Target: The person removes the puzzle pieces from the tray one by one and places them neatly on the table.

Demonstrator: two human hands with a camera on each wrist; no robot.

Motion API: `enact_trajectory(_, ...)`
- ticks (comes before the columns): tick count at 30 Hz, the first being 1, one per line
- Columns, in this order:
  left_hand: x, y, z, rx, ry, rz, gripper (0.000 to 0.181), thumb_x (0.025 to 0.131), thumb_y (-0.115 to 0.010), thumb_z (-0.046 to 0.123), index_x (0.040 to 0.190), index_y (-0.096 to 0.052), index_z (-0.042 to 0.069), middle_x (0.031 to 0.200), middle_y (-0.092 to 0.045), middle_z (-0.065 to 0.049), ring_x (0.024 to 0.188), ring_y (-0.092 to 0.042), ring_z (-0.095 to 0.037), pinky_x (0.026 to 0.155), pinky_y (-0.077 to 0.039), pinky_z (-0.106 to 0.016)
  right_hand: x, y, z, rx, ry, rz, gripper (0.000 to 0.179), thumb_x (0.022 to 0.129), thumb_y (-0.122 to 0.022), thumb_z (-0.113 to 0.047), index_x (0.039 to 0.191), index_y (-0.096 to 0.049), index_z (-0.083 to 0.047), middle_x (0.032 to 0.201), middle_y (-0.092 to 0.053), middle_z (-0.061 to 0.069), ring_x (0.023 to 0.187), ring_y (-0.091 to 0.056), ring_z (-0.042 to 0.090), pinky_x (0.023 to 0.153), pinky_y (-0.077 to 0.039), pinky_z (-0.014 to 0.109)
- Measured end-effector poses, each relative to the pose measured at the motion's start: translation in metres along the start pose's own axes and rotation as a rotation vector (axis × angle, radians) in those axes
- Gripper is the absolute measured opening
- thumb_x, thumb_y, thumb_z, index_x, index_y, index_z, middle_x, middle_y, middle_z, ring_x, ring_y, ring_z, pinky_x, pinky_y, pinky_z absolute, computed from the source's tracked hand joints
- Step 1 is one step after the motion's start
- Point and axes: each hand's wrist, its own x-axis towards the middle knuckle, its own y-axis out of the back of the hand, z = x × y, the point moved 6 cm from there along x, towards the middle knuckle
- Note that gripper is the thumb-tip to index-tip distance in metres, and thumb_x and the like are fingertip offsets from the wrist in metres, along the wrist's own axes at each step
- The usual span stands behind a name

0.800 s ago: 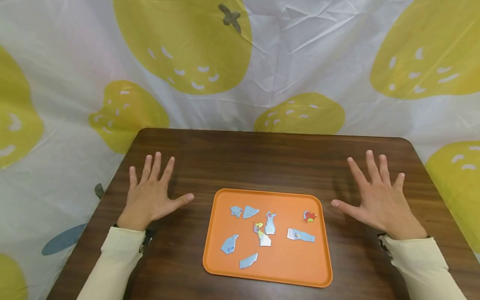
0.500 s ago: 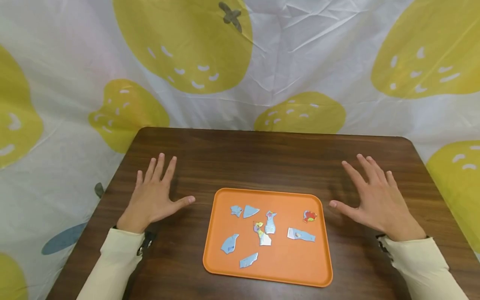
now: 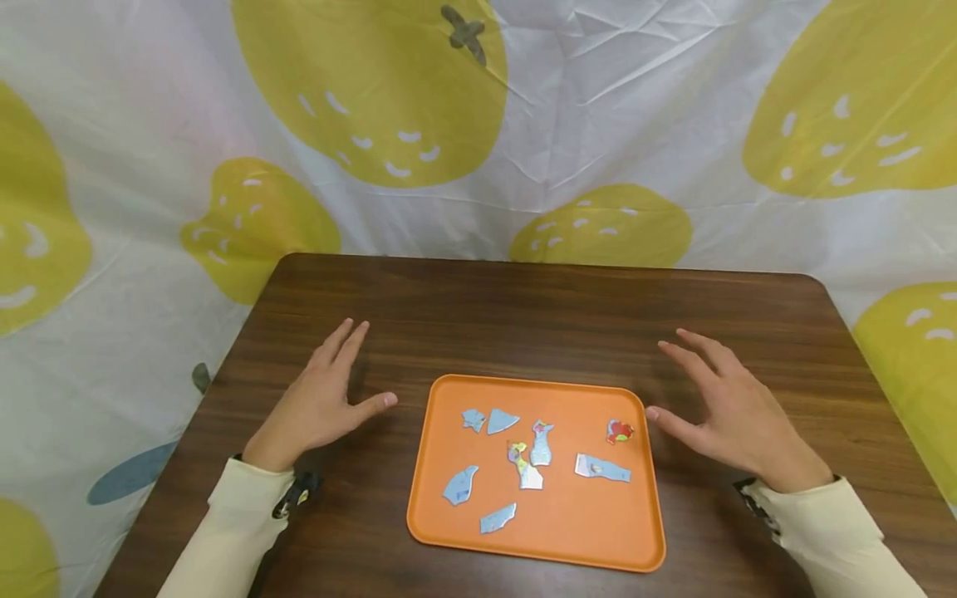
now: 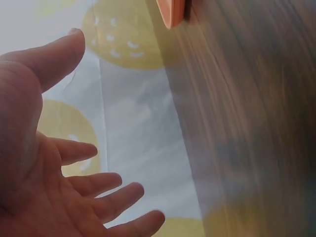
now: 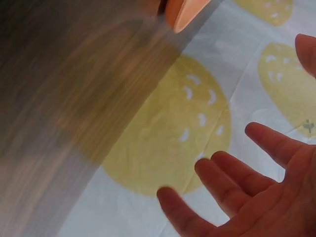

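Note:
An orange tray point(image 3: 576, 531) lies on the table with several flat, irregular pieces on it, like puzzle pieces. Most are pale blue, among them a long piece point(image 3: 607, 468), a triangular piece point(image 3: 503, 421) and a curved piece point(image 3: 459, 485). A small red and green piece point(image 3: 619, 431) lies near the right rim. My left hand point(image 3: 314, 411) is held left of the tray, fingers extended and thumb apart. Near the tray's right rim is the thumb of my right hand point(image 3: 748, 419), whose fingers are spread and slightly bent. Both hands hold nothing, as the left wrist view and right wrist view show too.
The dark wooden table point(image 3: 478, 316) reaches back to a hanging white cloth point(image 3: 583, 108) printed with yellow fruit. Only a corner of the orange tray point(image 4: 172, 12) enters the left wrist view at the top.
Both hands have moved inward toward the tray and turned, their fingers less widely spread. The pieces have not moved on the tray.

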Motion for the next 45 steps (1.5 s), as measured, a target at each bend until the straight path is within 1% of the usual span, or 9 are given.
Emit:
enact_trajectory(7, -0.006, -0.014, 0.01, -0.048, -0.042, -0.039, 0.108, 0.089, -0.072, 0.07, 0.169, -0.024, 0.017, 0.17, -0.027, -0.02, 0.145, -0.048, -0.05, 0.109, -0.046, -0.069, 0.002, -0.011, -0.015, -0.009, 0.105, 0.011, 0.073, 0.083, -0.088, -0.034, 0.147, -0.06, -0.013, 0.146, -0.058, 0.01, 0.121, -0.067, 0.033, 0.075, -0.061, 0.052)
enact_trajectory(11, -0.01, -0.024, 0.017, -0.046, -0.079, -0.062, 0.102, 0.09, -0.073, 0.069, 0.167, -0.03, 0.017, 0.165, -0.036, -0.018, 0.139, -0.055, -0.048, 0.106, -0.049, -0.067, 0.001, -0.024, -0.026, -0.008, 0.174, -0.019, 0.068, 0.085, -0.087, -0.034, 0.143, -0.063, -0.009, 0.142, -0.061, 0.011, 0.12, -0.068, 0.031, 0.08, -0.062, 0.048)
enact_trajectory(15, -0.011, -0.034, 0.023, -0.086, -0.102, -0.088, 0.096, 0.091, -0.073, 0.065, 0.165, -0.035, 0.016, 0.16, -0.043, -0.014, 0.137, -0.058, -0.041, 0.107, -0.051, -0.062, -0.003, -0.033, -0.034, 0.002, 0.202, -0.043, 0.064, 0.085, -0.087, -0.035, 0.138, -0.065, -0.008, 0.138, -0.063, 0.009, 0.119, -0.068, 0.029, 0.087, -0.061, 0.048)
enact_trajectory(20, -0.012, -0.041, 0.029, -0.18, -0.12, -0.122, 0.084, 0.092, -0.08, 0.051, 0.16, -0.045, 0.016, 0.147, -0.055, -0.011, 0.124, -0.063, -0.028, 0.094, -0.058, -0.046, -0.002, -0.036, -0.038, 0.027, 0.208, -0.059, 0.06, 0.085, -0.088, -0.035, 0.135, -0.066, -0.01, 0.133, -0.064, 0.003, 0.114, -0.07, 0.023, 0.088, -0.061, 0.046)
enact_trajectory(23, -0.013, -0.046, 0.033, -0.239, -0.131, -0.167, 0.08, 0.09, -0.083, 0.046, 0.157, -0.05, 0.018, 0.14, -0.059, -0.009, 0.117, -0.064, -0.023, 0.086, -0.058, -0.035, 0.0, -0.036, -0.042, 0.075, 0.219, -0.083, 0.057, 0.085, -0.088, -0.033, 0.133, -0.067, -0.011, 0.121, -0.067, -0.001, 0.101, -0.069, 0.015, 0.084, -0.061, 0.041)
enact_trajectory(26, -0.014, -0.052, 0.035, -0.294, -0.143, -0.219, 0.076, 0.09, -0.085, 0.044, 0.154, -0.054, 0.017, 0.138, -0.061, -0.007, 0.115, -0.066, -0.022, 0.084, -0.059, -0.029, 0.001, -0.037, -0.045, 0.142, 0.226, -0.121, 0.053, 0.085, -0.089, -0.029, 0.131, -0.069, -0.01, 0.106, -0.068, -0.005, 0.087, -0.063, 0.008, 0.078, -0.058, 0.033)
enact_trajectory(30, -0.014, -0.059, 0.036, -0.348, -0.131, -0.266, 0.069, 0.09, -0.085, 0.04, 0.15, -0.058, 0.016, 0.138, -0.062, -0.006, 0.11, -0.067, -0.019, 0.082, -0.059, -0.026, 0.0, -0.043, -0.05, 0.234, 0.232, -0.183, 0.05, 0.085, -0.088, -0.023, 0.13, -0.069, -0.009, 0.103, -0.071, -0.005, 0.085, -0.063, 0.005, 0.075, -0.056, 0.029)
enact_trajectory(38, -0.014, -0.065, 0.036, -0.459, -0.088, -0.32, 0.062, 0.089, -0.087, 0.026, 0.143, -0.062, 0.01, 0.137, -0.064, -0.015, 0.093, -0.073, -0.009, 0.076, -0.059, -0.022, -0.004, -0.059, -0.057, 0.332, 0.228, -0.31, 0.046, 0.087, -0.088, -0.018, 0.128, -0.07, -0.01, 0.1, -0.072, -0.008, 0.089, -0.066, 0.007, 0.078, -0.058, 0.03)
enact_trajectory(45, -0.012, -0.073, 0.034, -0.493, -0.061, -0.342, 0.062, 0.086, -0.089, 0.014, 0.142, -0.062, 0.008, 0.14, -0.062, -0.018, 0.086, -0.073, -0.007, 0.073, -0.06, -0.022, -0.004, -0.065, -0.059, 0.361, 0.235, -0.334, 0.043, 0.087, -0.089, -0.021, 0.125, -0.072, -0.01, 0.097, -0.071, -0.008, 0.086, -0.064, 0.004, 0.074, -0.056, 0.026)
